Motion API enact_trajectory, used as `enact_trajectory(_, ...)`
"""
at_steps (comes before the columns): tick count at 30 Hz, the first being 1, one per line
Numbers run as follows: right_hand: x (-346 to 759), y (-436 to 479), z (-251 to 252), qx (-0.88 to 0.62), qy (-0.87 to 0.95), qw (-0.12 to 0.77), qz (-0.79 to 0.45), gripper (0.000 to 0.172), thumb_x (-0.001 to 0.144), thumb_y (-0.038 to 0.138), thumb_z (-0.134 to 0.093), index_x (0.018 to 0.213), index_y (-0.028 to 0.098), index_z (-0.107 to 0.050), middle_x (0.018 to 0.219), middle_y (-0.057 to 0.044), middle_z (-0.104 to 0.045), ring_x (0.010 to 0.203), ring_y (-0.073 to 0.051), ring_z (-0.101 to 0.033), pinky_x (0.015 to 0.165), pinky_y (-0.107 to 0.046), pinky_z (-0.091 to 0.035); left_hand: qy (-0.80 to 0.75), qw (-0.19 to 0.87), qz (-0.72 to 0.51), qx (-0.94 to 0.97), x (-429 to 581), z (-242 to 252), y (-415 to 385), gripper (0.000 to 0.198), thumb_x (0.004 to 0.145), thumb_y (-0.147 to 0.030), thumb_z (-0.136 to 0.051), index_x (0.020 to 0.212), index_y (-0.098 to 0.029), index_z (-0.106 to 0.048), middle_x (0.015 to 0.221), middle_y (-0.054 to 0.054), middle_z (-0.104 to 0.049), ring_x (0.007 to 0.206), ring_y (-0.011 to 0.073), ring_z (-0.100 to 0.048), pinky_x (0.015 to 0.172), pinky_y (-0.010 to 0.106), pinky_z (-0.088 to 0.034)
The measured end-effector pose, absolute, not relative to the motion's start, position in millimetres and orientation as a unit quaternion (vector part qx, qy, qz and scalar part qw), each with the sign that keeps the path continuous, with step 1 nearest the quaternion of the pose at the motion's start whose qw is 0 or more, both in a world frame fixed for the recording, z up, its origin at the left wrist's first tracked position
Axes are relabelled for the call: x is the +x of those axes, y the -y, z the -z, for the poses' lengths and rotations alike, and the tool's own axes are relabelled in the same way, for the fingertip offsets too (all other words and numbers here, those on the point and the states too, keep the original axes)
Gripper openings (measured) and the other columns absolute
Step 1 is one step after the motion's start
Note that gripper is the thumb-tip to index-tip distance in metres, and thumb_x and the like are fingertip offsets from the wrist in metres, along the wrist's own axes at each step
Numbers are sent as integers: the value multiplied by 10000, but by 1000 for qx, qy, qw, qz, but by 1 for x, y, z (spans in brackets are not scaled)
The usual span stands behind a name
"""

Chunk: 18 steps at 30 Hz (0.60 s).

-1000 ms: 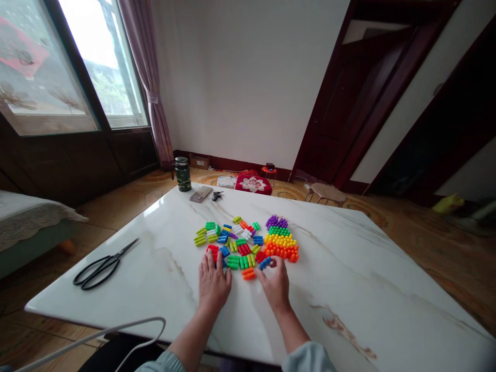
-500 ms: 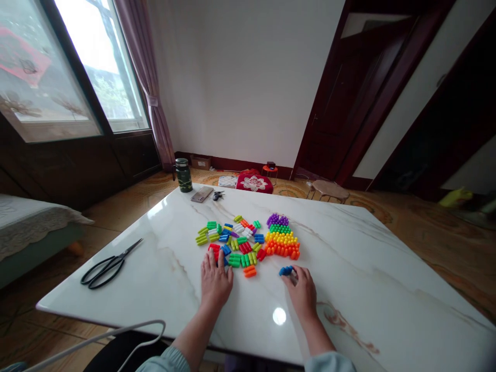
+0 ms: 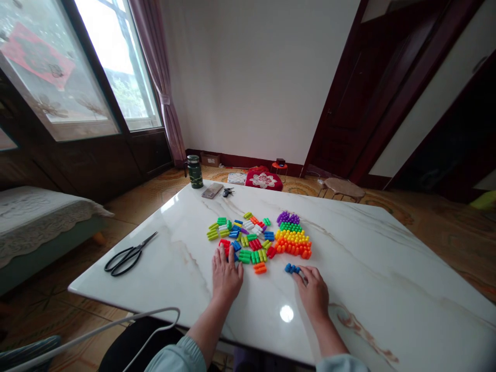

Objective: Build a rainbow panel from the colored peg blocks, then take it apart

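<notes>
The right hand [image 3: 313, 293] is resting by the near edge of the tabletop [image 3: 387, 268], its curled fingertips touching a blue piece [image 3: 290, 268]; gripping or just touching, I can't tell. The piece is lying flat, long axis running along that near edge, just clear of the rainbow block [image 3: 293, 238]. The left hand [image 3: 227, 276] is lying flat, fingers spread, holding nothing, tips reaching the loose pile [image 3: 244, 240].

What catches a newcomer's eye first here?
A loose pile of bright blocks lies on the table, beside a stack in rainbow rows. The right hand touches a blue block set apart in front; the left hand lies flat at the pile's near edge. Black scissors lie far left.
</notes>
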State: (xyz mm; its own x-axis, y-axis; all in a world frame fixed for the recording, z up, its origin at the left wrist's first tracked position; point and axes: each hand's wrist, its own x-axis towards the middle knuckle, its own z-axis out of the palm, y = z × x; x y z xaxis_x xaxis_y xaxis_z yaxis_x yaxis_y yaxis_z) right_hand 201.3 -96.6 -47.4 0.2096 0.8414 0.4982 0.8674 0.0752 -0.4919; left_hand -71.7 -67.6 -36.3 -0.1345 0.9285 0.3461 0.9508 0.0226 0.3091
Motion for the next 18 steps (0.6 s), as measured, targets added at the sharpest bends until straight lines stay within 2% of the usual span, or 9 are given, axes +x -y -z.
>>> enact_trajectory(5,194,99,45,-674,635,377,-14,347,865,455,-514,982,187,-701,945,-95,-646,732,-188,-609,698,-309,-477,707,26,264,-656,-73,38,67,610,865,-323,-472,1427,-99,-391,1528,205,-291,1419,332,-250,1134,508,-246)
enact_trajectory(10,167,100,35,-665,657,351,-54,255,865,355,-525,961,186,-690,876,-64,-635,700,-170,-606,674,-284,-468,704,24,269,-657,-72,36,68,589,877,-307,-455,1417,-81,-396,1515,220,-304,1409,330,-268,1134,508,-245)
enact_trajectory(18,111,84,16,-662,667,338,-60,178,816,228,-580,947,206,-699,875,-52,-650,778,-180,-619,720,-275,-458,705,35,258,-659,-72,38,68,569,884,-313,-454,1404,-85,-411,1517,214,-310,1408,324,-277,1133,503,-253)
